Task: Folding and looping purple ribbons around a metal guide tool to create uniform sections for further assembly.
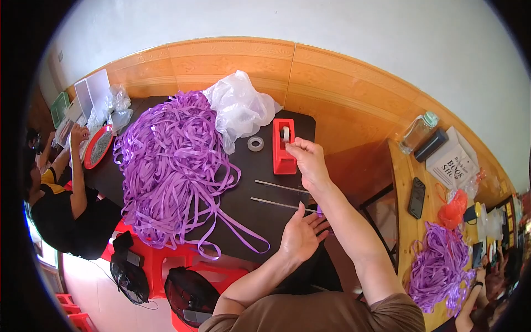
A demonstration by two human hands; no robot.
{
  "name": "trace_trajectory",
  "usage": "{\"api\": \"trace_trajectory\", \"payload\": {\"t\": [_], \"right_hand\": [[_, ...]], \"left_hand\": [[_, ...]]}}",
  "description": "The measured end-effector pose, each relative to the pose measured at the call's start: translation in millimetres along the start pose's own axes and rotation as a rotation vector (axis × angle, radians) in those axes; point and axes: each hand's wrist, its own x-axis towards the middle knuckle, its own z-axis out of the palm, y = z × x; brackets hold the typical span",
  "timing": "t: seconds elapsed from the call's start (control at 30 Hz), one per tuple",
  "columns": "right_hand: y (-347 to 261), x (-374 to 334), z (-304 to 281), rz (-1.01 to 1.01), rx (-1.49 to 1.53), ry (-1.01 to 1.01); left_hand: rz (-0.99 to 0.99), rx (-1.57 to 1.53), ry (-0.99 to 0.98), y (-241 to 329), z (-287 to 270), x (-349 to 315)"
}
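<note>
My right hand (311, 166) is at the red tape dispenser (285, 160), thumb and forefinger pinched together beside its white tape roll (285, 134). Whatever lies between those fingertips is too small to make out. Lower down, my left hand (301, 237) is palm up with its fingers apart, near the dark table's front edge. Two thin metallic rods (276, 203) lie side by side just beyond it. A bit of purple shows by the left fingers, partly hidden by my right forearm. A loose tape roll (255, 144) lies left of the dispenser.
A big heap of purple ribbon straps (171, 166) covers the dark table's left side, with a white plastic bag (240, 105) behind it. Another person works at far left by a red tray (99, 146). At right, a wooden table (401, 221) holds a phone (416, 197) and more purple straps (440, 265).
</note>
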Motion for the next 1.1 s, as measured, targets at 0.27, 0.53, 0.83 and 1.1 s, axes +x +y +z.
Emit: {"api": "trace_trajectory", "payload": {"t": [0.27, 0.53, 0.83, 1.1], "right_hand": [[23, -36, -4, -0.081, -0.284, 0.147], [45, -36, -16, -0.162, -0.516, 0.175], [41, -26, -53, -0.159, -0.774, -0.043], [-34, -39, -125, 0.247, -0.306, -0.644]], "left_hand": [[0.029, -0.015, -0.016, 0, 1, -1], [0.047, -0.021, -0.021, 0, 3, -2], [0.008, 0.001, 0.004, -2, -3, -1], [0.040, 0.051, 0.021, -2, -1, -3]]}}
